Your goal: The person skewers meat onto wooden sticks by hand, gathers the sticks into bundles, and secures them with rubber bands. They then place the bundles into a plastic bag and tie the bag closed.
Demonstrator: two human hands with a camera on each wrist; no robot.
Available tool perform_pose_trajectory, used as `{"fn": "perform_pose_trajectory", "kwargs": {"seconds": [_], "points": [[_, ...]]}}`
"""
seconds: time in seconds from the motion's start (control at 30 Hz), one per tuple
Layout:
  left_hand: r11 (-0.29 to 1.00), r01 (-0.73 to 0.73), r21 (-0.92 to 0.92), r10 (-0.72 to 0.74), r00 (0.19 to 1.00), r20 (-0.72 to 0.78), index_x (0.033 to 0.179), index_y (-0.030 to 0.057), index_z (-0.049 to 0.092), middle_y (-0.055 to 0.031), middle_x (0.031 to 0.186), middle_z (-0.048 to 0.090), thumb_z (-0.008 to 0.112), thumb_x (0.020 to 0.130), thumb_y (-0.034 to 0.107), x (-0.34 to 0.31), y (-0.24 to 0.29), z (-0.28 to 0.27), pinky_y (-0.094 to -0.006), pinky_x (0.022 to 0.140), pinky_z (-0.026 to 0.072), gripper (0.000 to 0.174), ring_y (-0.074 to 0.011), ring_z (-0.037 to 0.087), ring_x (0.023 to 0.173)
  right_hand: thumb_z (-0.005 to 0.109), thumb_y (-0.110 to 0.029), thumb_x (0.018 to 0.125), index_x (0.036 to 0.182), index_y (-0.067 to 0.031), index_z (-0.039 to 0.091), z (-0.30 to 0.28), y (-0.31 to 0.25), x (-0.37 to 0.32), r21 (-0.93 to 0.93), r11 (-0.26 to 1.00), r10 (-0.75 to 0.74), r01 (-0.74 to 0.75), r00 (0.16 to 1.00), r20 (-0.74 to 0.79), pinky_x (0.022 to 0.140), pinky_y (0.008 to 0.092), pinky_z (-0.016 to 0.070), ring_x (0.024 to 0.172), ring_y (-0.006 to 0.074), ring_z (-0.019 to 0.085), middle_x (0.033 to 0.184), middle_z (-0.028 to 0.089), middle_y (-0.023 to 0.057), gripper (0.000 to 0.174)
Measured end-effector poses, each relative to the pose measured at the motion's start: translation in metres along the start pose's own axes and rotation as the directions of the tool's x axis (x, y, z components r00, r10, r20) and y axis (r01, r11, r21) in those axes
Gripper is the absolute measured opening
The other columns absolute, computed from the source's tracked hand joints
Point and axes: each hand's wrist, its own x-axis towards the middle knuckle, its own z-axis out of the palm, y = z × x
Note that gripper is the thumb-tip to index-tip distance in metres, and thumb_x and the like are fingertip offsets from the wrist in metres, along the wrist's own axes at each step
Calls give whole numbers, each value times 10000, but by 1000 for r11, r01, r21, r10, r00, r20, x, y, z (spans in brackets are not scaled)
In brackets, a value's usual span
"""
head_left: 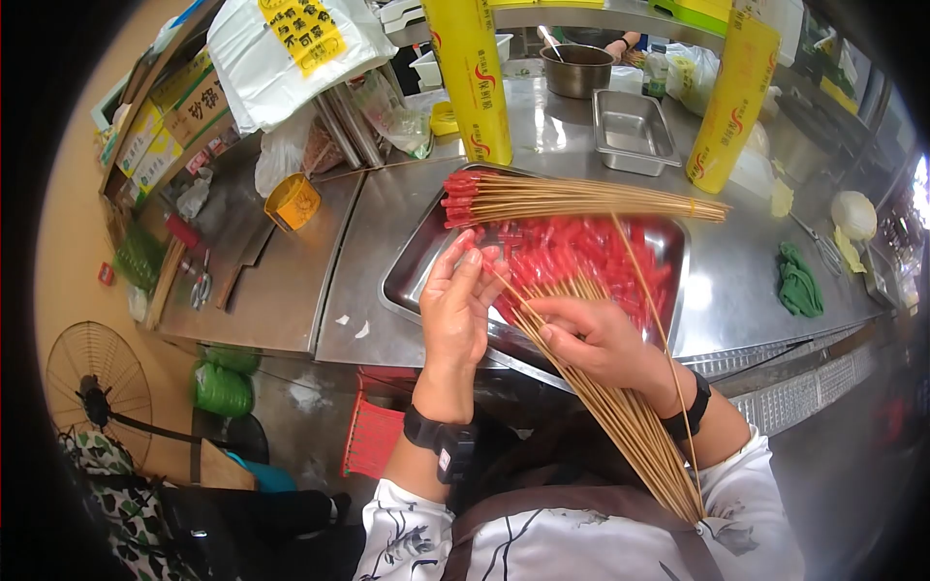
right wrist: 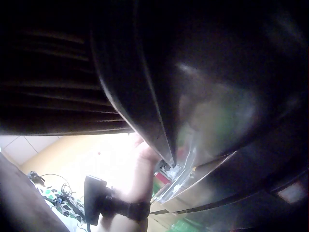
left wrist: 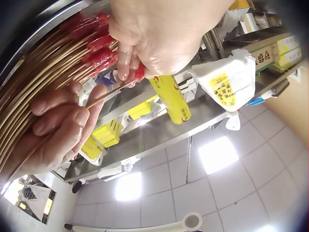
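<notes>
A steel tray (head_left: pixel 407 281) holds a heap of red meat pieces (head_left: pixel 635 266), many on skewers. My left hand (head_left: pixel 453 308) is over the tray's left part, its fingertips pinching a small red meat piece (left wrist: pixel 140 72) at the tip of one skewer (left wrist: pixel 113 91). With curled fingers my right hand (head_left: pixel 596 341) holds a bundle of bamboo skewers (head_left: pixel 620 416) that runs down toward my right sleeve. One long skewer (head_left: pixel 659 320) stands apart from the bundle. Across the tray's far rim lies a stack of finished-looking meat skewers (head_left: pixel 581 197), red ends to the left. The right wrist view is mostly dark.
Two yellow film rolls (head_left: pixel 470 87) stand behind the tray. Farther back are a steel pot (head_left: pixel 577 73) and a small steel pan (head_left: pixel 635 131). A green cloth (head_left: pixel 799 281) lies at right; a cleaver (head_left: pixel 242 268) and scissors (head_left: pixel 201 289) at left.
</notes>
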Motion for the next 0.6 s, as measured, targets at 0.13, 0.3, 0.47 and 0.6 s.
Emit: {"fn": "perform_pose_trajectory", "kwargs": {"seconds": [0.13, 0.3, 0.47, 0.6], "points": [[1000, -18, 2, 18, 1000, 17, 1190, 49, 509, -92, 986, 617, 585, 894, 118, -1, -2, 0, -302, 774, 531, 313, -171, 622, 856, 540, -104, 873, 1150, 27, 554, 0, 0, 0, -9, 1000, 5, -5, 1000, -9, 605, 271, 470, 677, 125, 582, 793, 618, 103, 307], [997, -71, 23, 70, 997, 45, 1207, 33, 491, -99, 969, 623, 576, 894, 94, -5, -5, 1, -323, 782, 533, 330, -191, 628, 856, 532, -100, 874, 1142, 21, 557, 0, -1, -1, 21, 1000, 17, -17, 1000, -15, 581, 266, 456, 648, 107, 556, 756, 601, 94, 295], [993, -122, 7, 121, 991, 59, 1219, -5, 476, -123, 947, 631, 566, 893, 59, -8, -11, 2, -340, 777, 544, 343, -211, 640, 847, 526, -99, 875, 1115, 5, 567, 1, -3, 0, 26, 1000, 7, -6, 1000, -28, 561, 256, 442, 623, 89, 531, 718, 581, 70, 265], [991, -130, 18, 128, 987, 97, 1204, -6, 484, -124, 946, 631, 565, 890, 39, -9, -12, 3, -337, 766, 550, 327, -211, 645, 831, 523, -96, 876, 1109, 0, 568, -1, -3, 0, 3, 1000, -9, 9, 999, -31, 542, 255, 428, 603, 83, 514, 694, 569, 55, 256]]}}
